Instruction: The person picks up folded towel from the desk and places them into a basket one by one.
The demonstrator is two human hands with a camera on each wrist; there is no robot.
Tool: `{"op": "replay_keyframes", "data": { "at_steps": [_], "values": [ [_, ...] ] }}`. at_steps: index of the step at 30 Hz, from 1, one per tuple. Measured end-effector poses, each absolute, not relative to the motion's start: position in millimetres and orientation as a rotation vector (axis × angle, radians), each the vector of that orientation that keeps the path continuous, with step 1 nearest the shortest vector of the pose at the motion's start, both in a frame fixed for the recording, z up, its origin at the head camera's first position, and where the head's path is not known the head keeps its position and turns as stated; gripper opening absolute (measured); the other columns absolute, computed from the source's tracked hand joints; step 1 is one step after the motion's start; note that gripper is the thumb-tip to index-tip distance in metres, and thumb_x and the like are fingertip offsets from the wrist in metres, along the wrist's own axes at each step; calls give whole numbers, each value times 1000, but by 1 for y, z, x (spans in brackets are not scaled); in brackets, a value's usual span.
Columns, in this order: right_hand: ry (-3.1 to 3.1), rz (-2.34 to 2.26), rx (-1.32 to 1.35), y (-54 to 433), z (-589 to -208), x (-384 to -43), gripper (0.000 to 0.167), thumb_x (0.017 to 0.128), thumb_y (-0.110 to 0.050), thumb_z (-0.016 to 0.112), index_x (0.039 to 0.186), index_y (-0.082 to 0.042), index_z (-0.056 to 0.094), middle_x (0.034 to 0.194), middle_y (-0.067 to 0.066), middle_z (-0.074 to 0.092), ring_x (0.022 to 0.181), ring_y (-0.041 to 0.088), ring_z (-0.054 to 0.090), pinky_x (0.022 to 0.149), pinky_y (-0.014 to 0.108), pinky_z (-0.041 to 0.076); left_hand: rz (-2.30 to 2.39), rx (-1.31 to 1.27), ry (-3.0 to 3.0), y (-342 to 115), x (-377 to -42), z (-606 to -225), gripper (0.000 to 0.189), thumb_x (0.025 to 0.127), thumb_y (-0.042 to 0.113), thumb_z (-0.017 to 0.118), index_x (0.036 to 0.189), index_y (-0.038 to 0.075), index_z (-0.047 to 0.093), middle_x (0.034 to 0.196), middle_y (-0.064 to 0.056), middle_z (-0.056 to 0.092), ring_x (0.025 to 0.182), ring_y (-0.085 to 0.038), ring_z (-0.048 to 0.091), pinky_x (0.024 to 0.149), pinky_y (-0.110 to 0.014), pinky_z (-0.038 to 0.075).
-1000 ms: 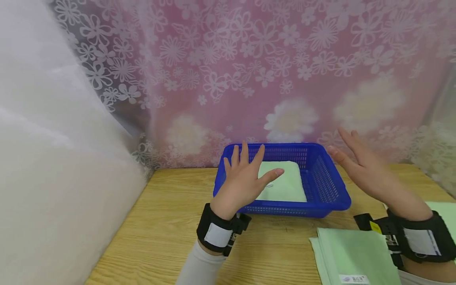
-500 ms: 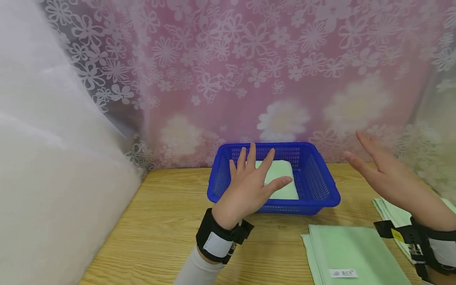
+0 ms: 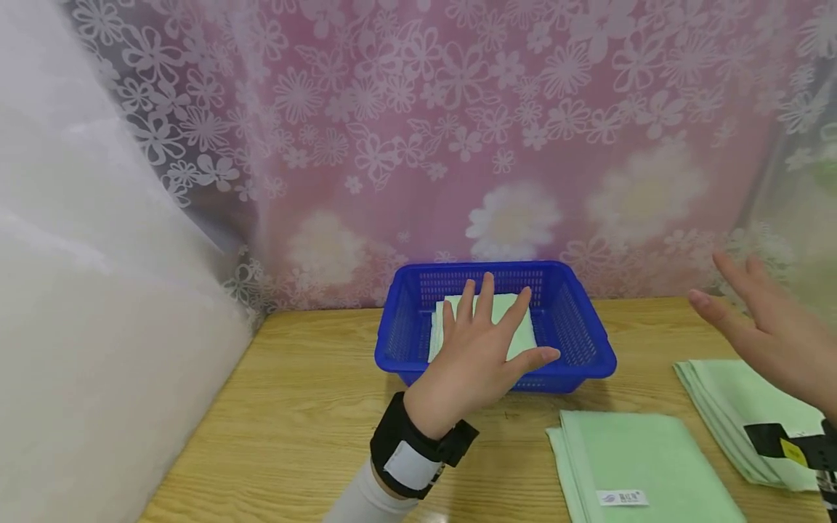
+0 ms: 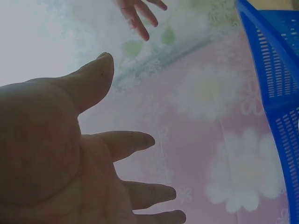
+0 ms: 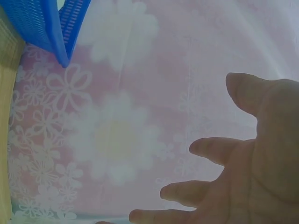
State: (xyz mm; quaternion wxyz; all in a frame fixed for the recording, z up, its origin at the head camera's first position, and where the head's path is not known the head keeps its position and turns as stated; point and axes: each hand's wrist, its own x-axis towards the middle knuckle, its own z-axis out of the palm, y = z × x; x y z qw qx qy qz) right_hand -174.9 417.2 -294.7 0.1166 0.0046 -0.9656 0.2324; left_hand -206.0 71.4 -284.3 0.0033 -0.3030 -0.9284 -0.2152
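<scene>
My left hand is held up with fingers spread, overlapping the front of a blue plastic basket in the head view. Nothing is in its grasp; the left wrist view shows the bare palm. Inside the basket, toward its left, lies a folded pale green towel, partly hidden by that hand. At the right edge my right hand hovers with straight fingers, holding nothing. Below it are two folded green cloths: one with a white label near the front, another farther right.
The wooden table runs back to a pink flowered curtain. A white sheet hangs along the left side. Each wrist wears a black strap with a camera; the left strap shows fully.
My right hand has moved to the right, away from the basket, uncovering more of the far-right cloth. The left hand has shifted slightly right. The head view has turned a little.
</scene>
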Motion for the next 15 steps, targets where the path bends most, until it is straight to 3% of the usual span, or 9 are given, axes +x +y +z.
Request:
{"op": "replay_keyframes", "data": {
  "at_steps": [4,9,15],
  "values": [
    [-2837,695,34,417,-298,-169,76,108,-38,38,159,-13,-13,154,23,-35,137,58,-24,100,80,-6,-650,-1029,-2899,73,-200,-285,78,96,66,44,160,37,12,168,-9,-8,153,-29,-12,120,-60,2],
    [-2858,721,43,419,-305,-154,76,108,-38,39,159,-14,-12,156,21,-33,139,55,-25,100,80,-6,-611,-1143,-2890,76,-191,-286,78,95,67,42,159,41,7,168,-8,-9,154,-27,-8,119,-59,17],
    [-2807,744,9,430,-325,-125,77,107,-31,45,160,-17,-9,158,16,-31,141,48,-29,98,81,-5,-644,-1205,-2878,82,-177,-284,77,95,69,38,158,44,2,168,-7,-8,153,-36,3,113,-63,27]
  ]
}}
